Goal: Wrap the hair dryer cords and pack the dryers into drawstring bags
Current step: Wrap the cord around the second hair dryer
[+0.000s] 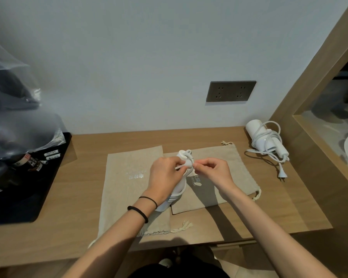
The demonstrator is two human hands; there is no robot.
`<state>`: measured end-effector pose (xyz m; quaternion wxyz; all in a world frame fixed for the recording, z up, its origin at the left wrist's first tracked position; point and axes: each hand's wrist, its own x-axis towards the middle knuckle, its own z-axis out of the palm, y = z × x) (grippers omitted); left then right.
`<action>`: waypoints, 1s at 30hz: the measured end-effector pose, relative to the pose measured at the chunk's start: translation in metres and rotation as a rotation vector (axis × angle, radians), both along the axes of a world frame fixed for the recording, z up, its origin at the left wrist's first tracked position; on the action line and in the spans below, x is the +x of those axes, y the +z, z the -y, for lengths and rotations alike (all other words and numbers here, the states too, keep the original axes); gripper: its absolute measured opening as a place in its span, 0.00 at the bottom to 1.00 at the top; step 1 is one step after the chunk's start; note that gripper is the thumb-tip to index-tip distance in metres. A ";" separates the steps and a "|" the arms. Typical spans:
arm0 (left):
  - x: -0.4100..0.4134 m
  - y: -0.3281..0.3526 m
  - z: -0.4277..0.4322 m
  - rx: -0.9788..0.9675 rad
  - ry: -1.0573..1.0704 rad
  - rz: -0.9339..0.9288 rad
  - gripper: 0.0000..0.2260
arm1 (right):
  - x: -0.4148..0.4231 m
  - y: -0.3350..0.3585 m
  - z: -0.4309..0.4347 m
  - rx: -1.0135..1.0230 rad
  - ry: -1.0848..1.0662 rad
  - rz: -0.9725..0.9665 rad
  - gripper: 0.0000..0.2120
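White plastic shows between the two hands: a hair dryer (179, 190) held tilted just above the desk (78, 197), its lower end over the overlap of two beige bags. The left hand (165, 175) is curled round the dryer's upper part, fingers closed on the body and on a loop of the cord (186, 157) wound there. The right hand (215, 173) faces it from the other side, thumb and forefinger pinched together on the cord near the top of the dryer, the other fingers loosely bent. Both hands nearly touch at the fingertips. Two black hair ties (139, 212) ring the left wrist.

Under the hands lie the left drawstring bag (127, 183) and the right drawstring bag (225, 163), flat and overlapping at the middle. Well apart to the right, near the wall, rests a second dryer (257, 133) with its cord looped loosely round it and its plug (282, 175) lying on the wood. A dark wall socket (231, 91) sits above, and a black tray (28, 187) is at the left
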<state>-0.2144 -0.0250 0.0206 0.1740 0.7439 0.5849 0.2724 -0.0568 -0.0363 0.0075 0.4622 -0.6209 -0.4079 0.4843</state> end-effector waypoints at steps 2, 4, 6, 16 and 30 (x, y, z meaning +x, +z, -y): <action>-0.004 -0.002 0.000 -0.071 0.037 0.170 0.06 | 0.006 0.000 -0.001 -0.022 0.055 -0.056 0.05; -0.009 -0.003 -0.002 -0.158 0.028 0.309 0.06 | 0.009 -0.002 -0.001 -0.062 0.105 -0.134 0.08; -0.016 -0.004 -0.003 -0.222 -0.020 0.390 0.06 | 0.008 -0.003 0.001 -0.086 0.176 -0.244 0.09; -0.059 -0.007 -0.004 -0.367 -0.122 0.603 0.06 | 0.000 -0.002 -0.012 -0.065 0.548 -0.170 0.38; -0.076 -0.003 0.003 -0.344 -0.164 0.470 0.06 | -0.036 0.008 -0.015 0.043 0.643 -0.008 0.31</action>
